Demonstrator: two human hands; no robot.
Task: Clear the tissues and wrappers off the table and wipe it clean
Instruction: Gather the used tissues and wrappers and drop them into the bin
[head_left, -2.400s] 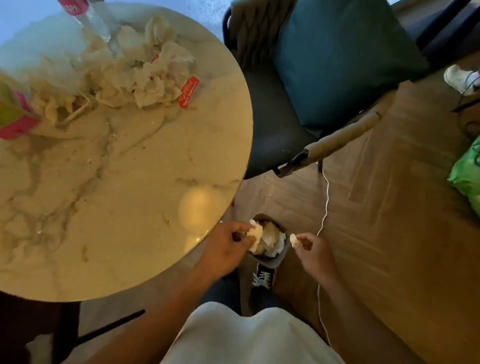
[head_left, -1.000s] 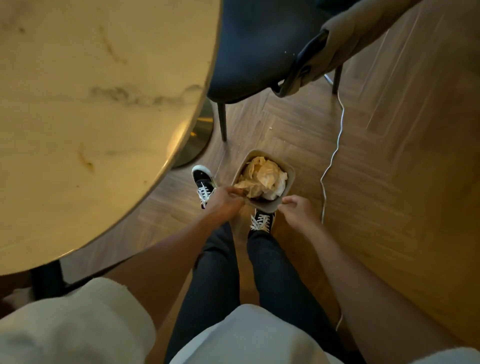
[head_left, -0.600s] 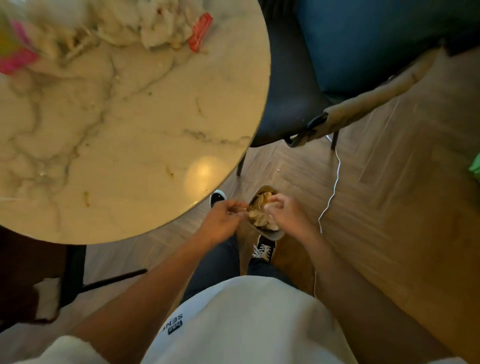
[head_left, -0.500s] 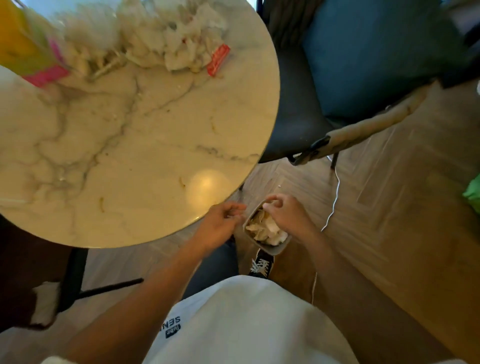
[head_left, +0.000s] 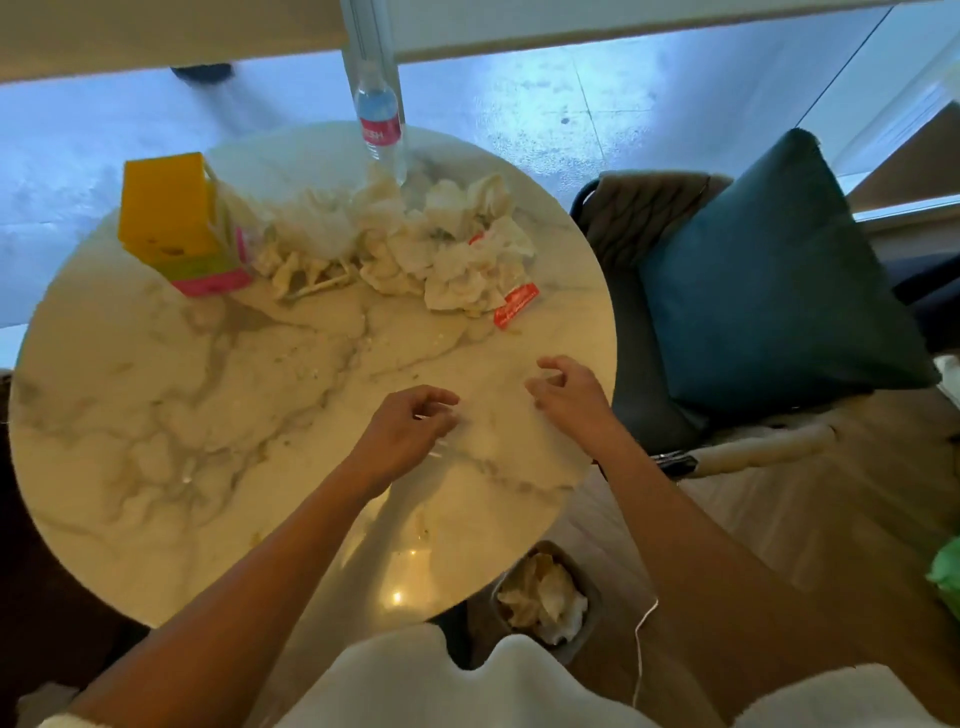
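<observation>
While both hands hover loosely curled and empty, the tissues (head_left: 415, 249) lie heaped ahead of them; the right hand (head_left: 569, 397) is nearer than the left hand (head_left: 408, 434); the red wrapper (head_left: 515, 305) lies closest.

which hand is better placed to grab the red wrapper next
Right, probably. The right hand hovers empty over the table just below the red wrapper at the tissue pile's right edge. The left hand is also empty but sits farther left and lower.
</observation>
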